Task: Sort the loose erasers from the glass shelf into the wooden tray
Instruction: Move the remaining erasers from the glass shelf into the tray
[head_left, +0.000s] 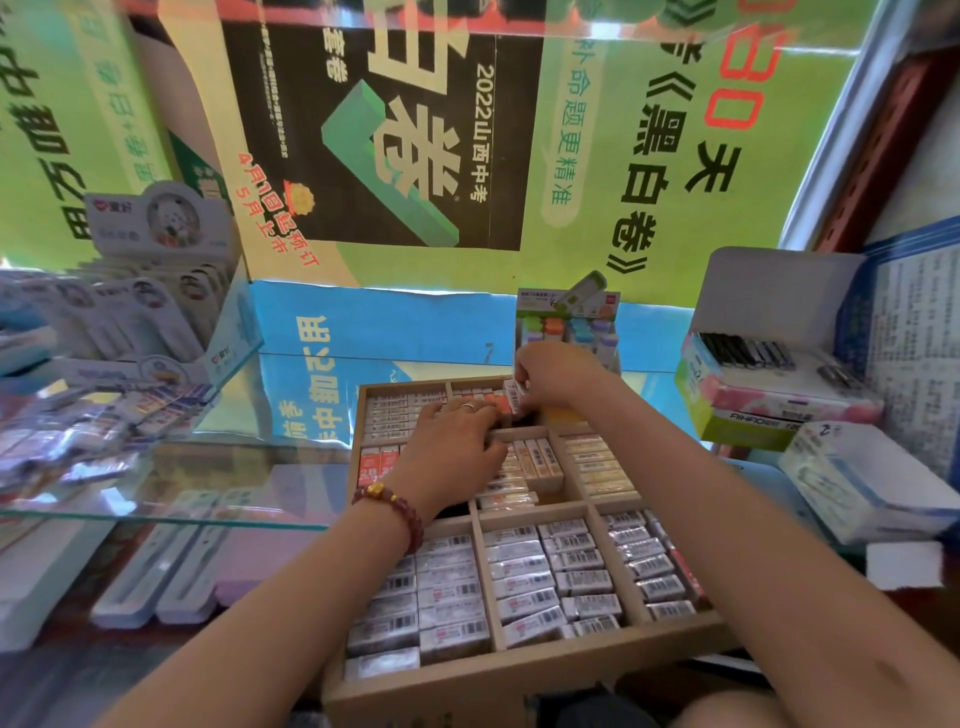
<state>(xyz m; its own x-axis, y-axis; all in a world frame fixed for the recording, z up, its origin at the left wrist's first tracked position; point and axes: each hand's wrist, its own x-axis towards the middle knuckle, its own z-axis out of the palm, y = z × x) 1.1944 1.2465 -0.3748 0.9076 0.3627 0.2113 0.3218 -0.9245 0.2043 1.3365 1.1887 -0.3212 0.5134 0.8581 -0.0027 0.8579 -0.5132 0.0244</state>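
A wooden tray (524, 675) with several compartments sits in front of me, packed with wrapped erasers (524, 571) showing barcodes. My right hand (556, 376) pinches a white eraser with a barcode (514, 396) upright over the tray's far middle compartment. My left hand (449, 449) lies palm down over the middle row, its fingers curled onto the erasers at the far compartment's edge; a ring and a red bead bracelet (400, 506) are on it. Whether those fingers grip anything is hidden. The glass shelf (156, 499) stretches to the left.
On the glass shelf at left lie plastic-wrapped packets (78, 441) and a display box of correction tapes (156, 291). Behind the tray stands a small box of coloured items (569, 322). To the right are stacked boxes (769, 379) and a wrapped white pack (862, 478). Pen cases (171, 566) lie below the glass.
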